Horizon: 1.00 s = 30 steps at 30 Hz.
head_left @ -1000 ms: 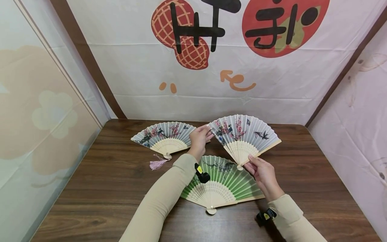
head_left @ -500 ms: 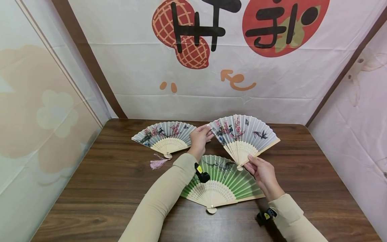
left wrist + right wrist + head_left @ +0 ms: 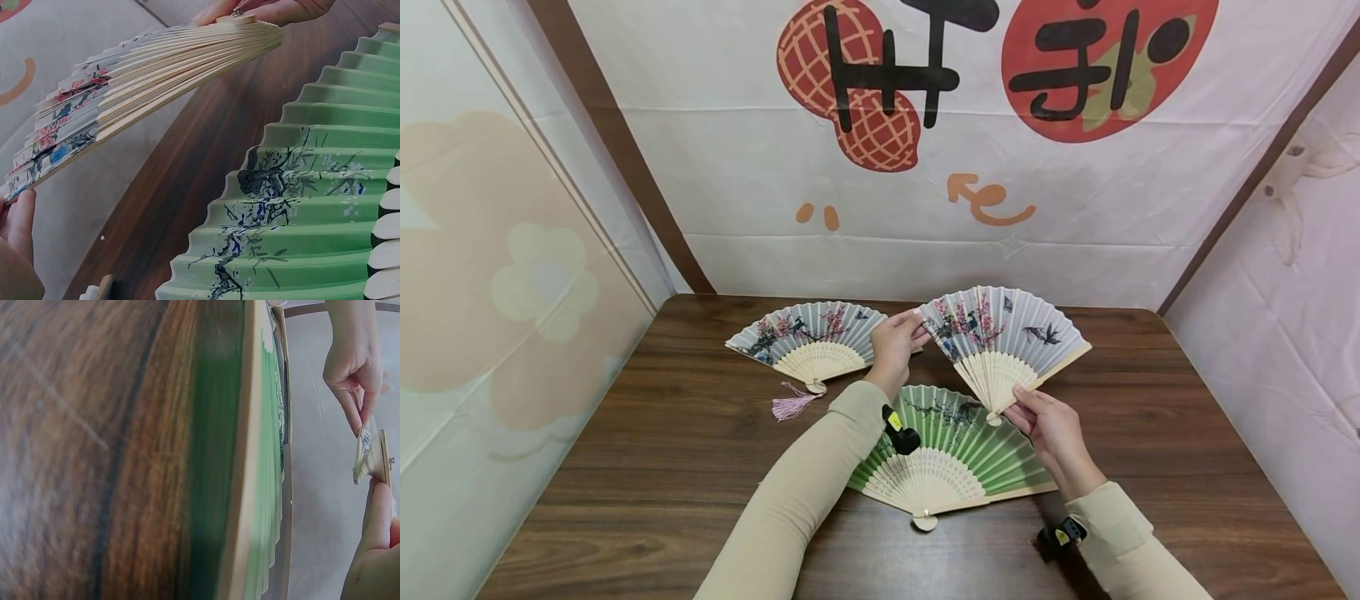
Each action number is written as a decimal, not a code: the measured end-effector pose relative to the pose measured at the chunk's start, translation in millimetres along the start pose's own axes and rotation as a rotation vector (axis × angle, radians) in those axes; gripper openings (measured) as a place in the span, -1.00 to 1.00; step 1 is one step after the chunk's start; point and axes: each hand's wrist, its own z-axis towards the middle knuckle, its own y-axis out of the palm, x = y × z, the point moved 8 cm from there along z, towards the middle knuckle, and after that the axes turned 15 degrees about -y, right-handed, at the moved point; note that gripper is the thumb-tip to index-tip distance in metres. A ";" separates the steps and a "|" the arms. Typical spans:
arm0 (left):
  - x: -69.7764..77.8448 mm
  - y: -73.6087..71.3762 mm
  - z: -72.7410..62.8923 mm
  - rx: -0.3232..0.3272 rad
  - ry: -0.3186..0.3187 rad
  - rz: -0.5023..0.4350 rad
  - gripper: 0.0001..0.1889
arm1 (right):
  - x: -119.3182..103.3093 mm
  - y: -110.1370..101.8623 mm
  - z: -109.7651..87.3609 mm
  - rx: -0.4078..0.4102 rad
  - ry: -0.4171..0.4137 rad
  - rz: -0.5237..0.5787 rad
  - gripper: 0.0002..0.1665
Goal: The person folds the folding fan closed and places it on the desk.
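A grey-white folding fan (image 3: 1026, 325) with pink blossoms and a dark bird is held spread above the table. My left hand (image 3: 895, 346) pinches its upper left corner between thumb and fingers; in the left wrist view, those fingertips (image 3: 24, 206) are at the printed edge. With my right hand (image 3: 1054, 429) I grip the pale guard stick near the pivot. Beneath, a green folding fan (image 3: 936, 475) with a dark branch print lies spread, partly covered by my left wrist and the raised fan. Another grey-white fan (image 3: 820, 342) lies open behind my left hand, which hides its right part.
A pink tassel (image 3: 792, 407) hangs from the back-left fan's pivot and lies on the brown wooden table (image 3: 647, 467). Printed cloth walls (image 3: 730, 183) stand behind and on both sides of the table. Each wrist carries a small black camera (image 3: 1060, 533).
The held fan's right edge has come slightly left and down, so it looks a little narrower. My right hand shifts slightly left with it; my left hand stays put.
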 end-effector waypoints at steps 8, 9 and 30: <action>-0.7 -1.0 -0.9 0.010 -0.009 0.015 -0.71 | -0.1 0.6 0.1 -0.003 0.005 -0.005 -0.63; -0.7 -1.0 -1.2 0.009 -0.010 0.019 -0.71 | 0.0 0.9 0.0 -0.001 0.005 -0.006 -0.62; -2.5 -2.3 1.3 0.005 -0.012 0.020 -0.72 | 2.1 4.7 -0.6 -0.013 0.035 -0.035 -0.59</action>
